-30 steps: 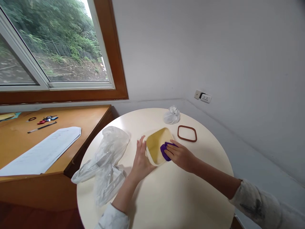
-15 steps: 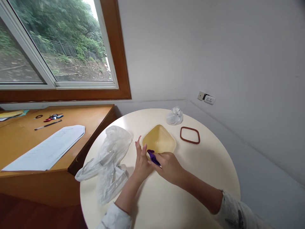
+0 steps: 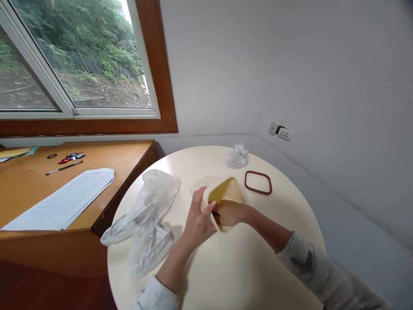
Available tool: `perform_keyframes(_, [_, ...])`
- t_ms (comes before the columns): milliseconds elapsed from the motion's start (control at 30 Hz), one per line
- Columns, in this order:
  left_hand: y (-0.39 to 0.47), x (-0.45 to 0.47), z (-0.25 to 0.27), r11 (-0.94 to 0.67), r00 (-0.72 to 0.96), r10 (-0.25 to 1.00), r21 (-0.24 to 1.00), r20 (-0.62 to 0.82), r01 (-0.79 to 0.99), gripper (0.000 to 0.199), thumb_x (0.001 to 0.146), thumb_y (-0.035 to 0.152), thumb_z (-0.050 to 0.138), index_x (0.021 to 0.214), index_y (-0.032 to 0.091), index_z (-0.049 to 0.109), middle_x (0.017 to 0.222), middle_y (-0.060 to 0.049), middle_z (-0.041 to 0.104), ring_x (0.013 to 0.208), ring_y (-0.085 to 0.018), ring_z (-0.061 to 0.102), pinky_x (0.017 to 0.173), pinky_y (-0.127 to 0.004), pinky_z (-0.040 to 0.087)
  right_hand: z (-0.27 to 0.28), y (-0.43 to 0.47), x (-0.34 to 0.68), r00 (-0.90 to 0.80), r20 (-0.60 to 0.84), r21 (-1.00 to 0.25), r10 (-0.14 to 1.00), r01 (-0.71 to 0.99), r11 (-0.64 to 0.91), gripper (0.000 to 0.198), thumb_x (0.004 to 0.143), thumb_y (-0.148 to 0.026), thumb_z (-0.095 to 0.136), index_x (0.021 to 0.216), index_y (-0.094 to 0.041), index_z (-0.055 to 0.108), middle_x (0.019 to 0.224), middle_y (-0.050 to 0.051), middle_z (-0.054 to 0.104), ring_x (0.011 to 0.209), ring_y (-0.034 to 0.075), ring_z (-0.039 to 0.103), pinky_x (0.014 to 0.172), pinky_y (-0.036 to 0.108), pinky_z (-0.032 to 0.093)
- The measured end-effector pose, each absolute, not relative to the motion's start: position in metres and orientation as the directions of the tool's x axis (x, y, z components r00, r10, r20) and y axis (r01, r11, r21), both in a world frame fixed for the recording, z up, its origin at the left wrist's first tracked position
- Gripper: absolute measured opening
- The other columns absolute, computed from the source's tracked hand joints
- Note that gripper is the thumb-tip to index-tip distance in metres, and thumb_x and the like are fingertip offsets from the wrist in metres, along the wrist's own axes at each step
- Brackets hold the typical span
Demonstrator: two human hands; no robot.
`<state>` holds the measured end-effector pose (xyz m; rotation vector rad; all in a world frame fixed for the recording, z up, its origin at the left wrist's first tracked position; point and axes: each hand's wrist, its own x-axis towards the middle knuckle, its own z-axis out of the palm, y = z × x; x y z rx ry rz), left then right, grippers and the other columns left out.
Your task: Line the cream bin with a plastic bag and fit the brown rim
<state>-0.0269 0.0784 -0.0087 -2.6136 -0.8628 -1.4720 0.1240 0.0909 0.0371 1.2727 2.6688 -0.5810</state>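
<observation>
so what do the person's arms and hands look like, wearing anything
Both hands are bare: the left hand and right hand show no gloves, and no rings or watch can be made out. The sleeves are pale grey-white with faint dark mottled marks, pushed up the forearms.

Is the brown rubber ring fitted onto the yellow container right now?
No, the brown ring lies flat on the table, apart from the yellow container.

No readable text, label, brand or number anywhere. Paper sheet (image 3: 61, 200) on wooden tabletop (image 3: 129, 159) shows only faint marks, too small to read. Wall socket (image 3: 282, 131) bears no legible marking.
</observation>
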Motion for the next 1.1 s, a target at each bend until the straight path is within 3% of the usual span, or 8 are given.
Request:
perform_keyframes(167, [0.078, -0.026, -0.011, -0.852, 0.417, 0.449, 0.238, 0.790, 0.466, 0.108, 0.057, 0.007, 0.070, 0.136, 0.040, 0.005, 0.145, -0.011, 0.008, 0.130, -0.036, 0.021, 0.092, -0.061, 0.034, 0.030, 0.103, 0.110, -0.633, -0.261, -0.101, 0.729, 0.769, 0.632, 0.023, 0.075, -0.026, 0.054, 0.096, -0.019, 0.059, 0.109, 0.006, 0.062, 0.100, 0.022, 0.054, 0.084, 0.032, 0.040])
perform_keyframes(400, [0.078, -0.026, -0.012, -0.852, 0.429, 0.455, 0.240, 0.780, 0.466, 0.106, 0.059, 0.011, 0.070, 0.137, 0.040, 0.004, 0.145, -0.012, 0.007, 0.131, -0.036, 0.020, 0.093, -0.059, 0.034, 0.043, 0.089, 0.121, -0.526, -0.289, -0.023, 0.800, 0.839, 0.544, 0.020, 0.078, -0.018, 0.047, 0.091, -0.014, 0.062, 0.093, 0.013, 0.065, 0.090, 0.026, 0.060, 0.074, 0.036, 0.045])
perform_keyframes(500, [0.079, -0.026, -0.011, -0.855, 0.428, 0.455, 0.248, 0.781, 0.456, 0.105, 0.060, 0.012, 0.071, 0.136, 0.040, 0.003, 0.145, -0.012, 0.007, 0.130, -0.037, 0.019, 0.092, -0.059, 0.034, 0.053, 0.073, 0.134, -0.543, -0.270, -0.095, 0.795, 0.837, 0.539, 0.024, 0.083, -0.021, 0.041, 0.099, -0.016, 0.059, 0.096, 0.011, 0.064, 0.088, 0.022, 0.060, 0.071, 0.032, 0.046])
perform_keyframes(600, [0.079, -0.025, -0.011, -0.856, 0.429, 0.454, 0.249, 0.781, 0.454, 0.104, 0.060, 0.011, 0.071, 0.136, 0.041, 0.006, 0.144, -0.012, 0.008, 0.130, -0.036, 0.020, 0.092, -0.060, 0.034, 0.064, 0.050, 0.145, -0.616, -0.196, -0.266, 0.763, 0.783, 0.563, 0.027, 0.088, -0.023, 0.033, 0.099, -0.017, 0.057, 0.099, 0.009, 0.063, 0.087, 0.020, 0.059, 0.073, 0.031, 0.046])
perform_keyframes(733, [0.078, -0.023, -0.011, -0.857, 0.419, 0.459, 0.268, 0.783, 0.439, 0.102, 0.061, 0.013, 0.072, 0.136, 0.041, 0.007, 0.144, -0.012, 0.009, 0.131, -0.035, 0.019, 0.094, -0.059, 0.032, 0.076, 0.021, 0.154, -0.675, -0.069, -0.381, 0.734, 0.698, 0.607, 0.030, 0.090, -0.022, 0.030, 0.095, -0.015, 0.058, 0.098, 0.008, 0.063, 0.092, 0.019, 0.056, 0.086, 0.033, 0.041])
perform_keyframes(867, [0.077, -0.025, -0.007, -0.866, 0.412, 0.460, 0.296, 0.786, 0.402, 0.105, 0.058, 0.018, 0.076, 0.136, 0.039, 0.009, 0.143, -0.014, 0.010, 0.132, -0.035, 0.018, 0.095, -0.056, 0.034, 0.076, 0.009, 0.165, -0.681, -0.005, -0.428, 0.732, 0.663, 0.614, 0.032, 0.092, -0.022, 0.029, 0.112, -0.021, 0.054, 0.113, 0.004, 0.059, 0.106, 0.015, 0.052, 0.101, 0.034, 0.030])
perform_keyframes(967, [0.077, -0.029, -0.004, -0.861, 0.411, 0.491, 0.358, 0.768, 0.360, 0.108, 0.054, 0.022, 0.080, 0.136, 0.037, 0.010, 0.143, -0.015, 0.009, 0.132, -0.036, 0.017, 0.095, -0.053, 0.037, 0.065, 0.011, 0.178, -0.654, 0.083, -0.293, 0.752, 0.705, 0.646, 0.039, 0.092, -0.021, 0.028, 0.128, -0.024, 0.042, 0.125, 0.004, 0.052, 0.116, 0.014, 0.046, 0.106, 0.038, 0.023])
perform_keyframes(1100, [0.076, -0.034, -0.001, -0.831, 0.383, 0.552, 0.446, 0.741, 0.333, 0.113, 0.052, 0.026, 0.081, 0.137, 0.035, 0.008, 0.145, -0.015, 0.006, 0.133, -0.035, 0.014, 0.097, -0.053, 0.035, 0.044, 0.023, 0.192, -0.678, 0.252, 0.003, 0.690, 0.714, 0.700, 0.041, 0.089, -0.012, 0.031, 0.128, -0.018, 0.042, 0.123, 0.009, 0.054, 0.120, 0.018, 0.042, 0.108, 0.045, 0.018])
